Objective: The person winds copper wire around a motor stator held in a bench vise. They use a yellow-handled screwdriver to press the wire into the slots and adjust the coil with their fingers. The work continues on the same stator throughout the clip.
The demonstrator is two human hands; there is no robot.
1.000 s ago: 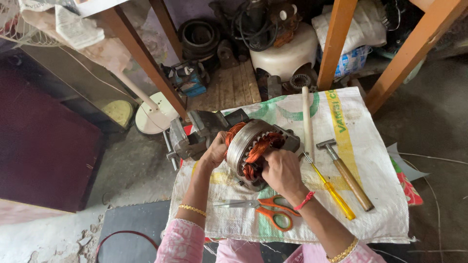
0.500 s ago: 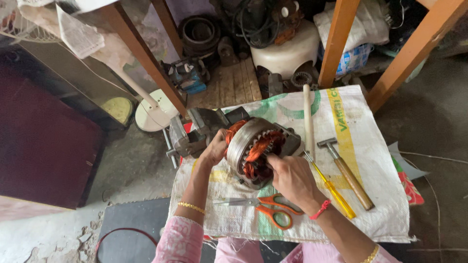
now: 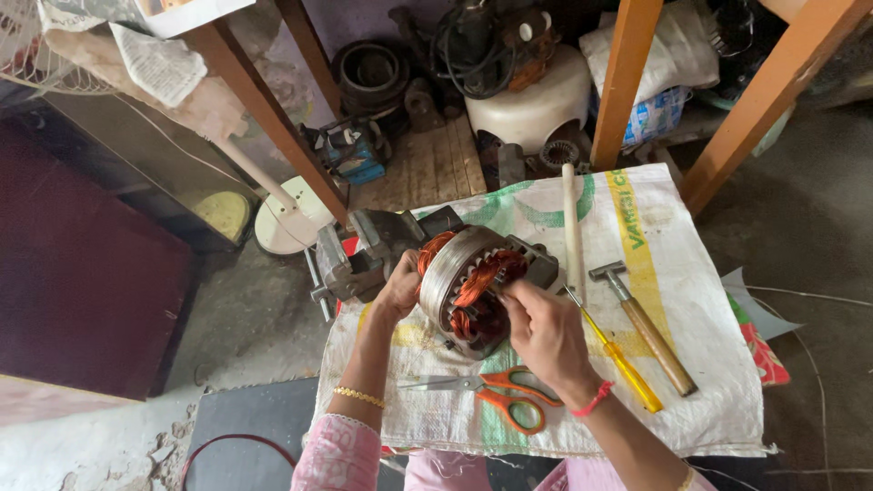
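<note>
Right hand (image 3: 546, 332) has slid off the motor stator (image 3: 473, 286) face toward 5 o'clock; I now see its fingers (image 3: 511, 295) pinching at the copper windings (image 3: 482, 282) at the bore's 3 o'clock edge. More winding exposed than a second ago. Right forearm swung toward 5 o'clock.

One stator (image 3: 473, 289), one vise (image 3: 364, 259), one scissors (image 3: 496, 393), one screwdriver (image 3: 618, 359), one hammer (image 3: 646, 325), one white rod (image 3: 573, 227).
</note>
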